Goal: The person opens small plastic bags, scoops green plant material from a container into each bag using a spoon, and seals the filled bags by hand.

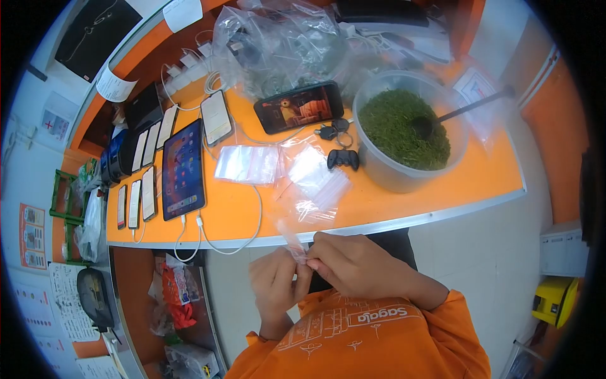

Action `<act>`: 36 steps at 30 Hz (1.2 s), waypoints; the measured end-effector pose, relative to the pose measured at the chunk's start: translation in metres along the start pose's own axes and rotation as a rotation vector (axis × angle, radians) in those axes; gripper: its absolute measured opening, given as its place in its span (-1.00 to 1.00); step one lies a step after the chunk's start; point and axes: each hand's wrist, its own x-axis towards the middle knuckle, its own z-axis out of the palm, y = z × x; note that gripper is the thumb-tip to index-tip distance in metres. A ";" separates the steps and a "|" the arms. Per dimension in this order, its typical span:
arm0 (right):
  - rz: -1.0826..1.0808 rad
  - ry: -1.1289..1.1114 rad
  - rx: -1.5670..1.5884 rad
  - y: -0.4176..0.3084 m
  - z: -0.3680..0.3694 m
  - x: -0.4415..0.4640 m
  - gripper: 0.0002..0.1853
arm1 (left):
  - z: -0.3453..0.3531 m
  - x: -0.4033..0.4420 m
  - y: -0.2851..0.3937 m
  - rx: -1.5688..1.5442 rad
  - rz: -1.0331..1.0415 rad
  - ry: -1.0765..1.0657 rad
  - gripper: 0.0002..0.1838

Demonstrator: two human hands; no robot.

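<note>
Head view, the only one: both hands meet just off the table's near edge, in front of the orange shirt (379,331). Left hand (278,281) is curled in, fingers bunched; right hand (360,262) is pinched narrow, thumb and fingers against the left. Between them is a small clear plastic bag (292,242), gripped at its near end. Key relation: bag sits right at the fingertips, long axis running away from the body, leaning slightly left, far end by the table edge. Both hands about equally close to it. Loose clear bags (315,183) lie straight ahead; tub (399,179) of green shredded stuff (394,120) is further out, forward and right, so right hand is nearer, spoon handle (467,108) angled out rightward. Hard to read: exact finger contact, since the knuckles cover it; left hand is blurred. Bag's near end is hidden, and its far end blends into the plastic behind. Can't tell which end is the mouth or whether anything's inside.
</note>
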 end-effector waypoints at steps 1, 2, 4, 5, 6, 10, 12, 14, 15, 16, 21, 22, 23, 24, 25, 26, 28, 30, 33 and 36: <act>-0.035 0.001 -0.040 0.000 0.000 0.000 -0.87 | 0.000 0.000 -0.002 0.005 0.029 0.017 -0.85; -0.072 0.002 -0.081 0.000 0.001 0.001 -0.87 | -0.001 0.000 -0.003 -0.008 0.053 0.012 -0.84; -0.130 0.044 -0.152 0.004 0.002 0.002 -0.86 | -0.002 0.000 -0.004 -0.037 0.101 0.001 -0.83; -0.158 0.066 -0.189 0.006 0.003 0.002 -0.85 | -0.002 -0.002 -0.005 -0.027 0.083 0.001 -0.83; -0.170 0.084 -0.195 0.007 0.005 0.002 -0.84 | -0.001 -0.006 -0.005 -0.018 0.066 0.000 -0.82; -0.231 0.144 -0.269 0.006 0.010 0.002 -0.81 | 0.001 -0.008 -0.003 -0.013 0.041 0.059 -0.82; -0.261 0.173 -0.297 0.003 0.010 0.003 -0.81 | 0.001 -0.012 -0.005 -0.007 0.051 0.085 -0.84; -0.284 0.208 -0.289 0.001 0.009 0.004 -0.81 | 0.000 -0.013 -0.006 0.099 0.010 0.170 -0.85; -0.286 0.224 -0.297 0.002 0.011 0.003 -0.80 | -0.001 -0.013 -0.007 0.200 -0.037 0.241 -0.85; -0.287 0.241 -0.305 0.005 0.014 0.000 -0.80 | -0.002 -0.012 -0.009 0.302 -0.083 0.312 -0.84; -0.279 0.262 -0.311 0.001 0.009 0.003 -0.78 | -0.005 -0.013 -0.012 0.125 -0.075 0.254 -0.80; -0.301 0.264 -0.319 0.001 0.008 0.005 -0.79 | -0.007 -0.012 -0.010 0.120 -0.100 0.198 -0.80; -0.323 0.265 -0.327 0.001 0.008 0.005 -0.79 | -0.006 -0.008 -0.008 0.057 -0.119 0.207 -0.82; -0.362 0.246 -0.304 0.003 0.011 0.005 -0.79 | -0.002 0.000 -0.005 -0.005 -0.138 0.217 -0.83; -0.401 0.225 -0.281 0.006 0.016 0.005 -0.80 | 0.003 0.006 -0.003 -0.068 -0.158 0.227 -0.83; -0.438 0.204 -0.256 0.007 0.020 0.004 -0.80 | 0.009 0.008 -0.003 -0.114 -0.220 0.292 -0.83; -0.410 0.168 -0.264 0.007 0.018 0.002 -0.80 | 0.018 0.010 -0.003 -0.206 -0.341 0.422 -0.79; -0.377 0.194 -0.312 0.008 0.013 0.001 -0.79 | 0.017 0.012 -0.004 -0.009 -0.215 0.417 -0.78; -0.285 0.345 -0.391 0.009 0.011 0.000 -0.80 | 0.025 0.009 -0.005 0.057 -0.024 0.426 -0.70; -0.158 0.486 -0.349 0.012 0.025 0.002 -0.83 | 0.030 0.007 -0.006 0.013 0.056 0.420 -0.65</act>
